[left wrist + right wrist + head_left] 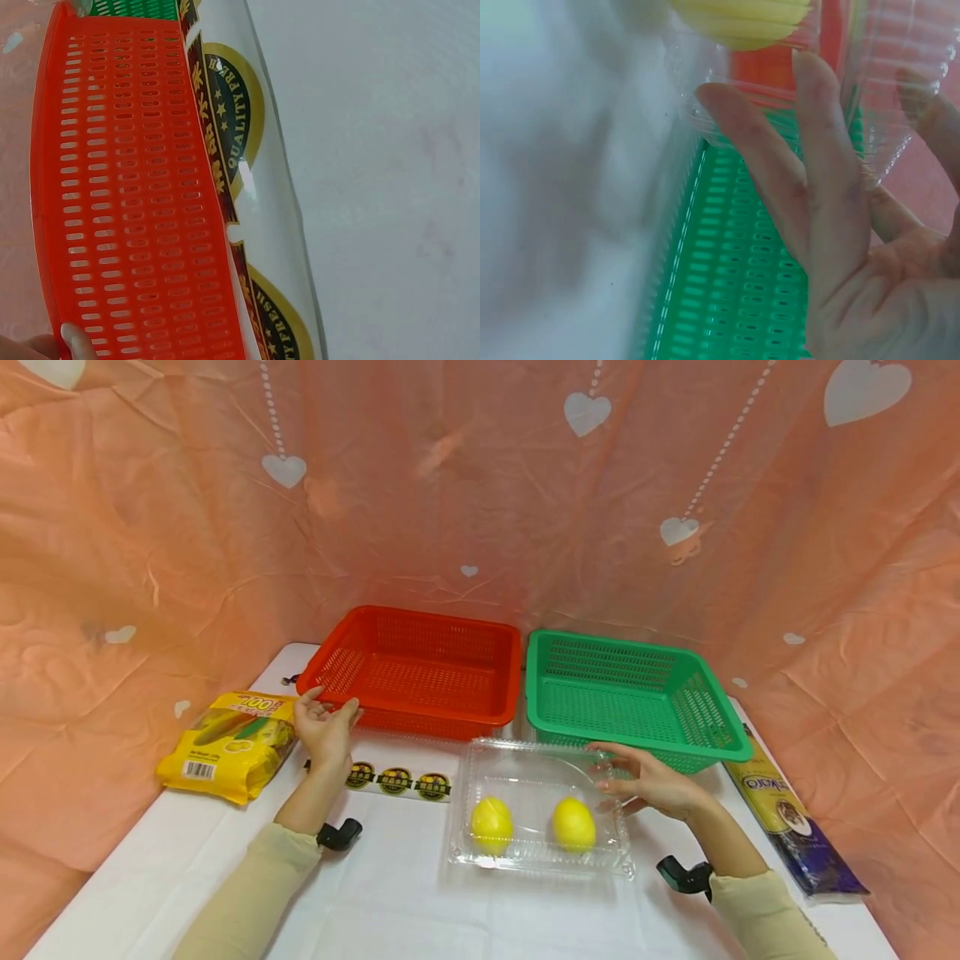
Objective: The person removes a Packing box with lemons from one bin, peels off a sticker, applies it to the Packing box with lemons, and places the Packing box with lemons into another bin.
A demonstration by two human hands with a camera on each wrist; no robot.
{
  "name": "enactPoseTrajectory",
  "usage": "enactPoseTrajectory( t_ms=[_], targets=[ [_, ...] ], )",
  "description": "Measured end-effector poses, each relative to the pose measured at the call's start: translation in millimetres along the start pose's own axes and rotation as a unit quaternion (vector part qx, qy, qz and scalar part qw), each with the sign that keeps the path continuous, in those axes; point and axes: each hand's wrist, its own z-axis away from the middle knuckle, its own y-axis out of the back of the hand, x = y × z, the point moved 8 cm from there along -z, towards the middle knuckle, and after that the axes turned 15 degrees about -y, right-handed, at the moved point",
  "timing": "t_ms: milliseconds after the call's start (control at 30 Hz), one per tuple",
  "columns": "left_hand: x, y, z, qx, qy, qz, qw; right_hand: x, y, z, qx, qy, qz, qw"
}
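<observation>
My left hand (326,731) is at the front left corner of the red basket (423,722), pinching its rim. In the left wrist view the thumb (78,342) lies against the slotted outer wall. A clear plastic clamshell box (532,862) stands on the table with its lid down over two yellow lemon-like fruits, the left one (492,827) and the right one (573,825). My right hand (652,783) grips the box at its right side. In the right wrist view, one fingertip shows through the clear plastic while other fingers (829,165) lie along the near wall.
A green basket (637,740) stands behind the right hand, beside the red one. At the left lies a yellow bag (225,747) with fruit pictures. A gold and purple packet (798,831) lies at the right edge. A strip of round labels (395,781) runs before the red basket.
</observation>
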Motion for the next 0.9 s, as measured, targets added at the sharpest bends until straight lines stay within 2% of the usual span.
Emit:
enactPoseTrajectory(
  t_ms=[300, 667, 900],
  targets=[
    [-0.7, 0.4, -0.9, 0.001, 0.003, 0.011, 0.9999, 8, 3, -2.6, 0.006, -0.005, 0.001, 1.0000],
    [0.0, 0.2, -0.1, 0.001, -0.002, 0.003, 1.0000, 10, 4, -3.0, 0.016, -0.016, 0.033, 0.9992],
    [0.9, -1.0, 0.7, -0.002, -0.004, 0.006, 1.0000, 12, 7, 0.8, 0.020, -0.017, 0.027, 0.9993]
  ],
)
